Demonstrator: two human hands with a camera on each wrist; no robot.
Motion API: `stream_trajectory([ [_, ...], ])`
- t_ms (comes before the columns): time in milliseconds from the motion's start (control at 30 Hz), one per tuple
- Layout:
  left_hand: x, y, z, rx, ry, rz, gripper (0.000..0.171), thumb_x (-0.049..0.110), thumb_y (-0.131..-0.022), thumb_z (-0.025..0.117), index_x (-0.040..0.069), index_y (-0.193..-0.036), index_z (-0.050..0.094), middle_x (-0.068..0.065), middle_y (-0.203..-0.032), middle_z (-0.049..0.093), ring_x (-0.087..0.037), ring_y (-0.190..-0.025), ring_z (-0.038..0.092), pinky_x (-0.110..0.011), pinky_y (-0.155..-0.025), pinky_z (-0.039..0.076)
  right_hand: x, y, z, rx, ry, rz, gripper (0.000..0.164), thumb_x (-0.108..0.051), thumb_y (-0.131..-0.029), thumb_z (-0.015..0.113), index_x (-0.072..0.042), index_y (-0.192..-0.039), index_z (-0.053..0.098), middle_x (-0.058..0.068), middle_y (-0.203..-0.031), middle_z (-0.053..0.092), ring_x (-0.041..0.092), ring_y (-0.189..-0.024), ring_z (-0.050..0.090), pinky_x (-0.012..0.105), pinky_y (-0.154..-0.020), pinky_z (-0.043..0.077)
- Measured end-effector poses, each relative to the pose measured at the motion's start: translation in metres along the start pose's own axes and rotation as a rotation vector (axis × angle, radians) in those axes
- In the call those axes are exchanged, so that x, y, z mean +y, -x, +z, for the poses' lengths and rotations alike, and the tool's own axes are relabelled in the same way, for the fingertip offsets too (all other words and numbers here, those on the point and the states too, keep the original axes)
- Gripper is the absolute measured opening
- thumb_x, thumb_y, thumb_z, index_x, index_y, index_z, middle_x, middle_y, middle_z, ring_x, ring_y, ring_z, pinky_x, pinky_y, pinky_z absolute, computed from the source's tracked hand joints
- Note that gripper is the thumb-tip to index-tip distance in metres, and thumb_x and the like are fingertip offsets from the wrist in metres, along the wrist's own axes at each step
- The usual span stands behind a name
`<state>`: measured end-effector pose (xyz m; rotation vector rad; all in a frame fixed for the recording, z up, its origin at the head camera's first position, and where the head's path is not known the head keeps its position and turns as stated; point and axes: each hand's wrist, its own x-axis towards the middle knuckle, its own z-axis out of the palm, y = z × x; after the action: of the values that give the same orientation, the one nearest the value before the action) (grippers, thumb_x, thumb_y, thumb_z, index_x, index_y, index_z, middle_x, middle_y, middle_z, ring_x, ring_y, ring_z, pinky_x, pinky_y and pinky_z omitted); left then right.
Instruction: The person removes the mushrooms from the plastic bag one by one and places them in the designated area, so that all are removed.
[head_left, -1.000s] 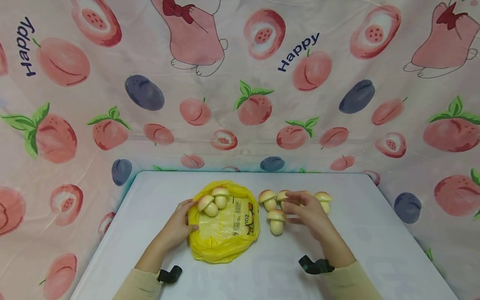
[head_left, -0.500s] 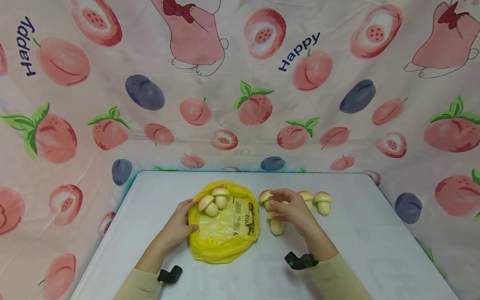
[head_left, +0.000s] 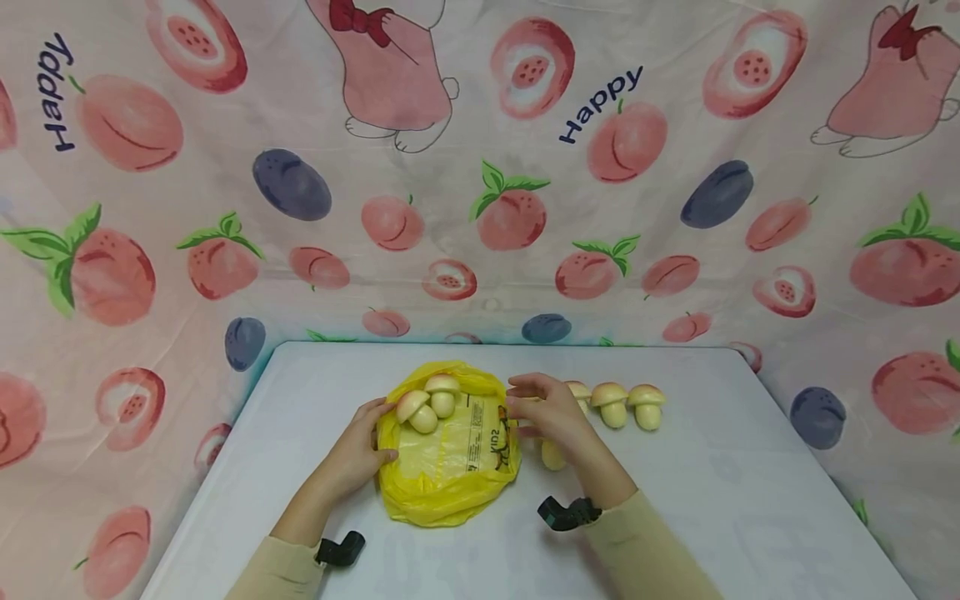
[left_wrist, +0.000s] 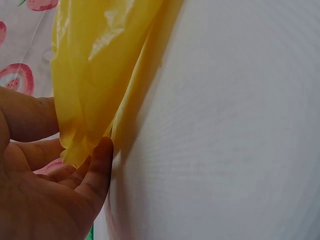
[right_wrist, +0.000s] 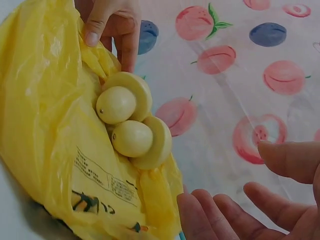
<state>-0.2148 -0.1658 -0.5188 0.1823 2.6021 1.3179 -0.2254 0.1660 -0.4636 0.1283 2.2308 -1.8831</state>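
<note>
A yellow plastic bag (head_left: 442, 500) lies with its mouth spread wide on the table, printed lettering on its inner face. Two toy mushrooms (head_left: 417, 412) with cream stems and red-tinged caps sit inside, near the far left of the bag. My left hand (head_left: 354, 447) pinches the bag's left rim, thumb inside and fingers outside; the right wrist view shows this too. At the opposite rim, my right hand (head_left: 558, 421) has its fingers spread and nothing between them, as the right wrist view shows. It partly covers a mushroom (head_left: 553, 455) on the table.
To the right of the bag, several more mushrooms (head_left: 610, 405) stand in a row, some hidden by the right hand. The white table (head_left: 750, 500) ends at a cloth backdrop (head_left: 491, 283) printed with fruit.
My right hand has moved left, from over the mushrooms to the bag's right rim, with nothing in it. The left hand and the bag have stayed in place.
</note>
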Motion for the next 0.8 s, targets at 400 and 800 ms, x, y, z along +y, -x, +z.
stream_trajectory([
  [400,-0.003,-0.002,-0.001,0.003,-0.01,-0.011,0.076,0.002,-0.098,0.072,0.006,-0.165,0.039,-0.012,-0.179,0.021,-0.042,-0.166,0.022,-0.062,-0.133,0.018,0.001,-0.018,0.025,-0.035,-0.034,0.026,0.05,-0.022,-0.101,0.075,-0.007,-0.147,0.062,0.016,-0.134,0.069,0.029,-0.107,0.076,0.05,-0.092,0.066],
  [800,-0.005,-0.002,-0.001,0.007,-0.011,0.007,0.076,0.002,-0.097,0.072,0.005,-0.165,0.04,-0.013,-0.178,0.023,-0.043,-0.166,0.022,-0.062,-0.133,0.018,0.005,-0.034,0.049,-0.035,-0.066,-0.022,0.042,-0.015,-0.105,0.07,-0.004,-0.145,0.062,0.018,-0.133,0.067,0.047,-0.119,0.071,0.055,-0.089,0.066],
])
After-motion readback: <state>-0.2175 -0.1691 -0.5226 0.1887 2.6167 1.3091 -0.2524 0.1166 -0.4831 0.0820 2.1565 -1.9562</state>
